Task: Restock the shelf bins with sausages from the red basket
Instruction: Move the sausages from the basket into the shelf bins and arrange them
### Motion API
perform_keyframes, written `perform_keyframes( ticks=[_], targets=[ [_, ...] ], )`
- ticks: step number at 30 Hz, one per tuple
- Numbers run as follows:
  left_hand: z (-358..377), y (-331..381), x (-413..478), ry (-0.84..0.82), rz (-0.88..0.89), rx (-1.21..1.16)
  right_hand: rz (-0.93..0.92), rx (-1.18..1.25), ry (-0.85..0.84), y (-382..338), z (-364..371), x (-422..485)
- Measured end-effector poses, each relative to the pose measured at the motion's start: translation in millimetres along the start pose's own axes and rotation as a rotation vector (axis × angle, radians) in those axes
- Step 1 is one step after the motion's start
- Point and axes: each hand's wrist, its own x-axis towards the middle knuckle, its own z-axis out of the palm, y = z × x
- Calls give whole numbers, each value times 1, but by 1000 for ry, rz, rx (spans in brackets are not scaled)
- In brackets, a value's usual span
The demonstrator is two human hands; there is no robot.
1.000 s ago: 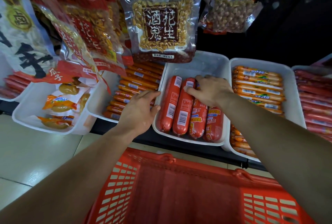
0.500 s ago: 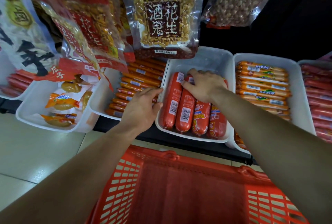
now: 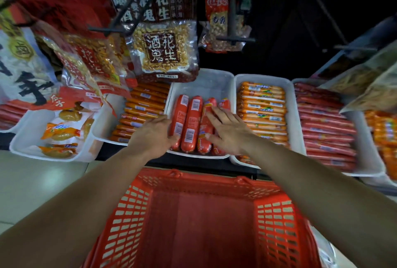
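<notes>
Head view: four thick red sausages point(image 3: 191, 124) are lying side by side in the middle white bin point(image 3: 206, 84). The right hand point(image 3: 229, 131) is pressing flat on them, released. The left hand point(image 3: 153, 136), fingers relaxed, is touching the leftmost one. The red basket point(image 3: 133, 214) is standing near.

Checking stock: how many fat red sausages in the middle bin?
4, side by side: leftmost sausage by the left hand, second sausage next, third sausage and fourth sausage partly under the right hand. More may hide beneath.

Four fat red sausages point(image 3: 191, 124) side by side in white bin point(image 3: 204, 84), red basket point(image 3: 133, 214) below
</notes>
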Motion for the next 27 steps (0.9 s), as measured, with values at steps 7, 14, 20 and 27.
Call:
perform_keyframes(
  ticks=[7, 14, 20, 27],
  targets=[
    [19, 74, -25, -9, 114, 42, 328, 219, 138, 60, 8, -109],
    [72, 103, -24, -38, 4, -15, 337, 249, 41, 81, 47, -137],
    [88, 108, -18, 4, -20, -2, 316, 234, 27, 86, 52, -131],
    [87, 106, -13, -7, -7, -17, 316, 256, 42, 87, 52, -130]
  ],
)
